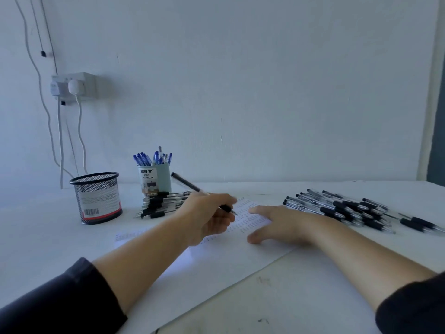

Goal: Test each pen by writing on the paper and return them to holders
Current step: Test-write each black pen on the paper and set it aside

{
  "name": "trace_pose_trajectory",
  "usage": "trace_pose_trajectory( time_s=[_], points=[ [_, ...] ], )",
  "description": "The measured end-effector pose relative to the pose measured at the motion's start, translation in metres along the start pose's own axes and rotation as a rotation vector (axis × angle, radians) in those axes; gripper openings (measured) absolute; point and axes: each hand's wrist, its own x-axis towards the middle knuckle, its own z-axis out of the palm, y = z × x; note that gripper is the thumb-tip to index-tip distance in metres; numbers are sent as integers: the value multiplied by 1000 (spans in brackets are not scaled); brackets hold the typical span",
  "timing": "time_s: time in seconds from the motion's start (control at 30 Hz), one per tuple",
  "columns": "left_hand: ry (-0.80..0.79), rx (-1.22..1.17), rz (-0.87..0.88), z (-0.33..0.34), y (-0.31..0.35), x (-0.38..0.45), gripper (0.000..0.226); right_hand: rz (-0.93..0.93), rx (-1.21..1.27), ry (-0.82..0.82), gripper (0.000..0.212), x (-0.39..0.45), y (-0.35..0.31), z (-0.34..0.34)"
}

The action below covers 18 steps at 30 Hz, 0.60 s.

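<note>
- Right now the paper point(216, 268) lies flat under both forearms, lower centre of the frame, thin and floppy, so it'd slide w/o a hand pinning it.
- My right hand point(279, 225), centre-right, rests flat on the sheet w/ fingers straight and spread, holding nothing, just keeping the page down.
- My left hand point(207, 218), centre of frame, has its fingers curled round the black pen point(204, 194), pinching low near the rubber grip; tip sits at or just above the rows of test marks, can't tell which.
- Pen's prob. light, stiff, smooth clear barrel; the rubber sleeve near the tip is the spot to hold, less slip.
- Loose black pens point(349, 208) lie in a heap centre-right, just beside my right fingertips.
- Another pile point(161, 206) sits centre-left, behind my left hand, at the foot of the teal holder point(155, 180).
- Teal holder's stuffed w/ blue pens point(154, 157); mesh cup point(97, 197) at left looks empty.
</note>
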Motion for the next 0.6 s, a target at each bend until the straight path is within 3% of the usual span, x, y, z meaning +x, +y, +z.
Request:
trace_pose_trajectory(
  time_s=[0.07,0.2,0.37,0.6],
  points=[
    [7,34,-20,3,-1,1,12,2,-25,-8,80,-1,-2,-1],
    [19,58,-48,5,-1,2,22,2,-67,-17,76,1,-5,-1],
    [20,-88,66,8,-4,6,17,-1,-82,-21,77,4,-4,-1],
    [95,28,138,11,-17,7,16,-2,-77,-23,76,-2,-3,-2]
  ],
)
